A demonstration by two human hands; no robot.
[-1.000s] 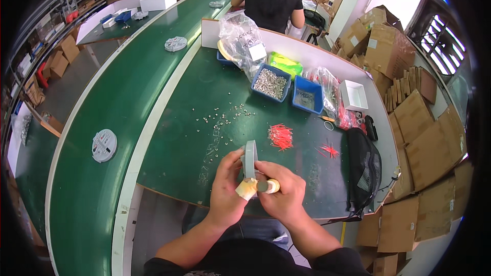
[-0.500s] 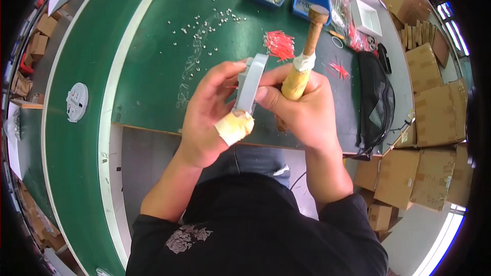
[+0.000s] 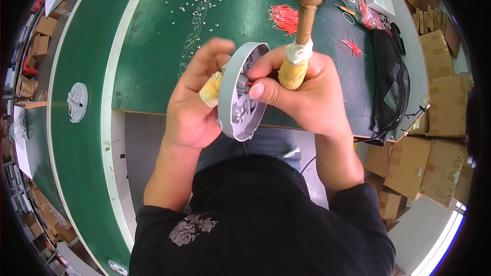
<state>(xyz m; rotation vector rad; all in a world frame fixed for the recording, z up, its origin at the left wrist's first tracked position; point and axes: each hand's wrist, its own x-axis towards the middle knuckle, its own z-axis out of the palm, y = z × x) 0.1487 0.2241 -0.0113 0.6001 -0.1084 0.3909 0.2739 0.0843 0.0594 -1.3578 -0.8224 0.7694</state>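
Left hand (image 3: 192,107) grips grey round housing (image 3: 240,92) | right hand (image 3: 302,92) beside it, fisted on wooden-handled tool (image 3: 302,30)

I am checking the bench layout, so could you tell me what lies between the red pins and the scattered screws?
In the head view, only bare green mat lies between the red pins and the scattered screws.

Just one view here, a head-worn fisheye looking nearly straight down over the person's chest. It sits really close to the left hand (image 3: 192,107) and right hand (image 3: 307,97), which fill the middle. The green table (image 3: 148,61) curves away toward the top, bent by the lens, cardboard boxes (image 3: 445,107) at the right rim.
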